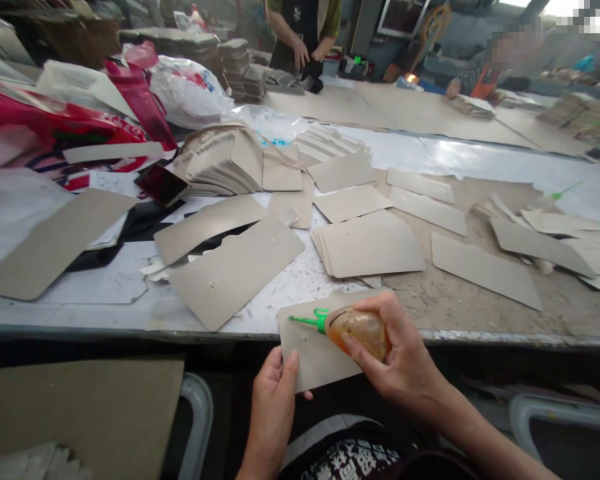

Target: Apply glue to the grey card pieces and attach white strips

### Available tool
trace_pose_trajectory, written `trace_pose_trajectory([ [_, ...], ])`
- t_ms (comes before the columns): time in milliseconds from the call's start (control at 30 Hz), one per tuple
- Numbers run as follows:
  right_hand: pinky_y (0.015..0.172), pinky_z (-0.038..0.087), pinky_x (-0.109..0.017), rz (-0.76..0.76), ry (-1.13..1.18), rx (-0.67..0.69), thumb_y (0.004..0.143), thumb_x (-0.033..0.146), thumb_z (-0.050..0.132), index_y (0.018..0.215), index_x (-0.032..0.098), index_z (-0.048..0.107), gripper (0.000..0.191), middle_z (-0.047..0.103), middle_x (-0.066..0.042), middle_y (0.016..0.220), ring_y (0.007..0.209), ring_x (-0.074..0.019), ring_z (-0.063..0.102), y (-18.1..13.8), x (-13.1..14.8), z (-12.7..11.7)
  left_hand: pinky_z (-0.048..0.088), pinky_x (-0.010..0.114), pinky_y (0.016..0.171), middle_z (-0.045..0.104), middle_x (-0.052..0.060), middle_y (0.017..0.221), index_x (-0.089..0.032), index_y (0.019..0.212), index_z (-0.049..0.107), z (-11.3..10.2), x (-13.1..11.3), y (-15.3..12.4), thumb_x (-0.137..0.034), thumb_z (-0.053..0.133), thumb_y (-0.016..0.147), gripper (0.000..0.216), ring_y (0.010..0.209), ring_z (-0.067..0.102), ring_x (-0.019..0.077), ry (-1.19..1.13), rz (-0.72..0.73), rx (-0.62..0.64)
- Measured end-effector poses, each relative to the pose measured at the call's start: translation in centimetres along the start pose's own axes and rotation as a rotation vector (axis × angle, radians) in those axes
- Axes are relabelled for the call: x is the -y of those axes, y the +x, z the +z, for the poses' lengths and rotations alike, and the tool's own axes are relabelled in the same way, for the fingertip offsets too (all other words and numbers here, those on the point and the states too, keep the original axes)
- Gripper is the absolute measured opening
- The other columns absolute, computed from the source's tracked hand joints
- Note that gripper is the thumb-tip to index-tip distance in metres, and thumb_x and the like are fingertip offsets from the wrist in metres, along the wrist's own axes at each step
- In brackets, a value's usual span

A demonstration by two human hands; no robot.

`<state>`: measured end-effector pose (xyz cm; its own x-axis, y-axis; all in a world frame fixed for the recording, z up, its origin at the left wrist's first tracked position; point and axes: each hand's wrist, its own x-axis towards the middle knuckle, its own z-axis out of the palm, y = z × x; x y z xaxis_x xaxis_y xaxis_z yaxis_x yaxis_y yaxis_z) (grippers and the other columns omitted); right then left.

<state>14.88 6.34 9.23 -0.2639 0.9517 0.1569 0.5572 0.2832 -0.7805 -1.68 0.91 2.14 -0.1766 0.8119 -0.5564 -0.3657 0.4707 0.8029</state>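
My left hand (276, 393) pinches the left end of a flat grey-beige cardboard piece (325, 363) at the table's front edge, thumb on top. Wrapped round a squeeze bottle (357, 331) of amber liquid, probably glue, my right hand (397, 347) tips it sideways over that piece. The bottle's green nozzle (305, 321) points left, its tip close above the cardboard's upper left corner; whether it touches I cannot tell. Just beyond lie a short stack of cardboard pieces (370, 247) and a single larger piece (237, 270).
Loose cardboard pieces (485, 267) and scraps spread to the right. Behind stands a leaning stack of cardboard (225, 160), with a dark phone (161, 185) and plastic bags (187, 90) on the left. Two people work at the far table (405, 110). Metal chair frames (197, 427) flank me.
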Motion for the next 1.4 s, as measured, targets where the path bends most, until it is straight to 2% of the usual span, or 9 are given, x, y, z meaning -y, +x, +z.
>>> trace_pose_trajectory([
  [167, 0.076, 0.05, -0.039, -0.046, -0.064, 0.008, 0.083, 0.017, 0.058, 0.106, 0.024, 0.047, 0.027, 0.051, -0.006, 0.098, 0.088, -0.0228, 0.056, 0.5, 0.3, 0.0, 0.049, 0.024, 0.044, 0.067, 0.004, 0.078, -0.015, 0.092, 0.063, -0.1, 0.1, 0.2, -0.057, 0.071, 0.068, 0.049, 0.06, 0.057, 0.0152, -0.006, -0.012, -0.001],
  [433, 0.073, 0.048, -0.038, -0.006, -0.213, -0.013, 0.082, 0.016, 0.057, 0.106, 0.024, 0.047, 0.027, 0.05, -0.005, 0.095, 0.083, -0.022, 0.054, 0.0, -0.1, -2.1, 0.048, 0.025, 0.042, 0.067, 0.004, 0.075, -0.015, 0.087, 0.065, 0.0, 0.2, 0.3, -0.06, 0.072, 0.065, 0.05, 0.055, 0.054, 0.014, -0.011, -0.012, -0.032],
  [633, 0.073, 0.048, -0.037, 0.025, -0.276, -0.046, 0.081, 0.017, 0.057, 0.106, 0.023, 0.047, 0.027, 0.051, -0.005, 0.094, 0.082, -0.0222, 0.056, -0.6, -0.6, -3.3, 0.048, 0.025, 0.042, 0.071, 0.007, 0.082, -0.014, 0.093, 0.066, 0.0, 0.5, 0.5, -0.06, 0.074, 0.061, 0.057, 0.058, 0.057, 0.0153, -0.024, -0.044, -0.06],
  [900, 0.073, 0.048, -0.035, 0.049, -0.316, -0.085, 0.081, 0.017, 0.058, 0.106, 0.023, 0.048, 0.027, 0.049, -0.005, 0.096, 0.083, -0.021, 0.054, -1.1, -1.5, -4.9, 0.048, 0.024, 0.043, 0.071, 0.005, 0.082, -0.014, 0.098, 0.066, -0.2, 1.1, 0.6, -0.06, 0.076, 0.061, 0.06, 0.061, 0.058, 0.0163, 0.007, -0.056, -0.087],
  [1167, 0.073, 0.048, -0.034, 0.08, -0.342, -0.136, 0.083, 0.019, 0.058, 0.105, 0.023, 0.048, 0.025, 0.049, -0.005, 0.096, 0.082, -0.0203, 0.055, -1.6, -2.2, -6.4, 0.047, 0.021, 0.041, 0.07, 0.002, 0.075, -0.015, 0.094, 0.066, 0.8, 1.0, 0.1, -0.053, 0.079, 0.062, 0.051, 0.056, 0.055, 0.0134, -0.017, 0.006, -0.2],
  [1400, 0.071, 0.047, -0.033, 0.094, -0.414, -0.19, 0.085, 0.024, 0.06, 0.104, 0.022, 0.048, 0.022, 0.05, -0.005, 0.094, 0.081, -0.0207, 0.055, -2.2, -3.7, -7.9, 0.049, 0.024, 0.041, 0.073, 0.005, 0.084, -0.015, 0.098, 0.067, -0.6, 2.2, 1.1, -0.059, 0.079, 0.056, 0.062, 0.062, 0.062, 0.0178, 0.01, -0.07, -0.19],
])
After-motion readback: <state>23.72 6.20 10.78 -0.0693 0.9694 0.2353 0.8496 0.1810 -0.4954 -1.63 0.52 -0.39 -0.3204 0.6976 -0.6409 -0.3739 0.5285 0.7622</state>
